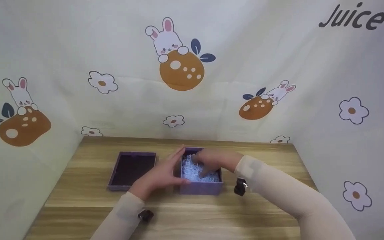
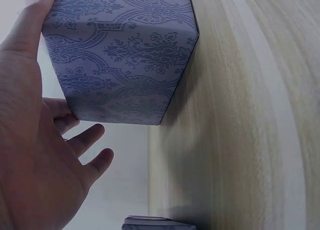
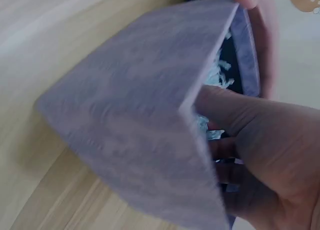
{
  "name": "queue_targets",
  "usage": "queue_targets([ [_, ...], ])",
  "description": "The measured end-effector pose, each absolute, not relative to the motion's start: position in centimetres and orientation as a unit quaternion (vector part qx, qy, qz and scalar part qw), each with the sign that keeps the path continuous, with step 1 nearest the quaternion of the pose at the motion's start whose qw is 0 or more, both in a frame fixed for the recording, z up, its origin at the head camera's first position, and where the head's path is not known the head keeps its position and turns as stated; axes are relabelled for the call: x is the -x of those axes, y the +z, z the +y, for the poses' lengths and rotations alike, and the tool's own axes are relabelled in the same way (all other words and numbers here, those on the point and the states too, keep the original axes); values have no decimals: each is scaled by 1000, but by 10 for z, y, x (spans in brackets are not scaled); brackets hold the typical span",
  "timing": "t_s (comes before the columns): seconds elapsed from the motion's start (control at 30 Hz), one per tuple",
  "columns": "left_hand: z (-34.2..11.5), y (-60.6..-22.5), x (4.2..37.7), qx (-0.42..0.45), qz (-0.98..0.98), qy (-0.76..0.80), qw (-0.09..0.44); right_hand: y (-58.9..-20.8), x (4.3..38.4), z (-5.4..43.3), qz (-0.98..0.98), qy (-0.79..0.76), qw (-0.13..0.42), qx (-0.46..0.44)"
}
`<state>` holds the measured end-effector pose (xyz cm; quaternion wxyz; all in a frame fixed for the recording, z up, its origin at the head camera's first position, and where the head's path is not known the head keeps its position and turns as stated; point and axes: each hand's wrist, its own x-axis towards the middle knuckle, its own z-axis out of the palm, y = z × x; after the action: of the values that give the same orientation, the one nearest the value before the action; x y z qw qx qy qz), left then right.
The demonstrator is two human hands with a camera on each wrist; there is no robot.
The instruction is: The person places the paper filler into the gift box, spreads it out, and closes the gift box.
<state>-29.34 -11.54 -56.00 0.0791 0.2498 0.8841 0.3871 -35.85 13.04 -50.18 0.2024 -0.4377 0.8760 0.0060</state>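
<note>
Box [image 1: 201, 189]: stood upright on the table [image 1: 185, 216], patterned purple, top uncovered.
Filling: pale blue shredded paper [image 1: 191, 170] inside the box.
Left hand [image 1: 162, 171]: thumb and fingers spread wide along the box's left side, thumb at the front left corner, fingertips by the back left corner.
Right hand [image 1: 213, 159]: reached inside the box, thumb apart from fingers, tips down in the paper; couldn't tell if they pinched any.
Tray [image 1: 118, 188]: shallow, purple, dark inside, lay left of the box.
</note>
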Motion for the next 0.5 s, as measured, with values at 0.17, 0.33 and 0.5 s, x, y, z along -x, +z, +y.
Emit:
queue_targets([
  [0.17,-115,-559,293,-268,886,373,65,-513,356,130,876,64,205,432],
  [0.33,-116,-558,293,-268,887,372,58,-517,355,126,884,67,191,421],
  [0.5,-116,-561,295,-263,884,382,60,-508,349,134,887,22,166,430],
])
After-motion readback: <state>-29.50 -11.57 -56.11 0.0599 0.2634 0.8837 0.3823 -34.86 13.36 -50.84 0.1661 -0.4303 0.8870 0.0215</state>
